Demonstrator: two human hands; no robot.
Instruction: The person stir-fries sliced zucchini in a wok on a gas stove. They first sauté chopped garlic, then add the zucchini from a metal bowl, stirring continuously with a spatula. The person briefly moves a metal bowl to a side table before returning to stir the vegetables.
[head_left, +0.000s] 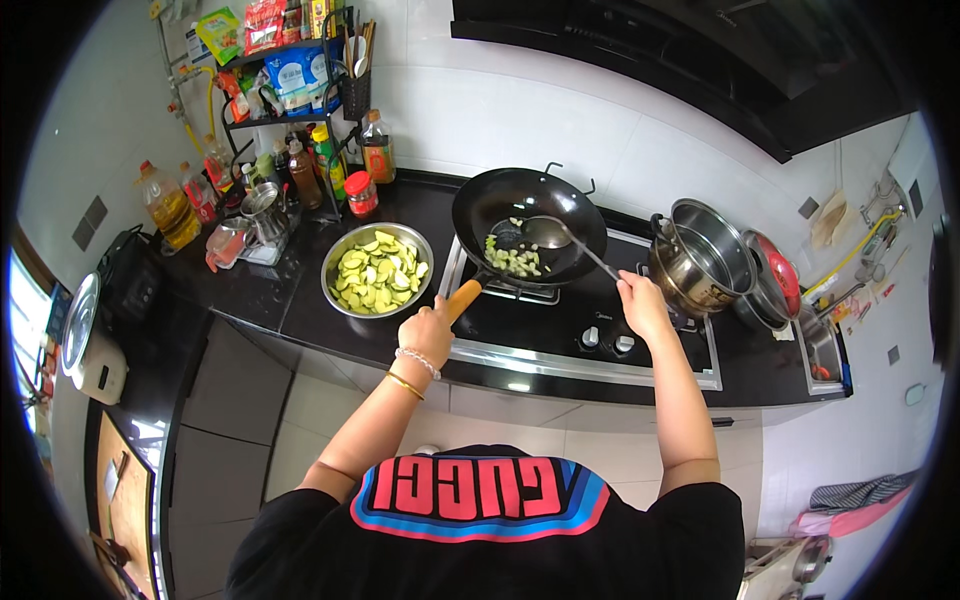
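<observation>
My left hand (426, 331) grips the wooden handle (463, 300) of a black wok (480, 202), which sits on the left burner of a gas hob (540, 322). In my right hand (643, 304) is the long handle of a metal ladle (549, 232); its bowl rests inside the wok. Chopped pale green and white pieces (514, 260) lie at the wok's near left side, with a few bits close to the ladle. Left of the wok, a steel bowl (327, 286) holds many sliced green vegetable pieces (379, 274), probably zucchini.
Stacked steel pots (694, 262) stand on the right burner, beside lids (776, 277) and a sink (821, 349). A red-lidded jar (361, 195), bottles (306, 176) and a spice rack (281, 120) line the back left. A knife (114, 476) lies on a cutting board (127, 510). The range hood (637, 67) overhangs the hob.
</observation>
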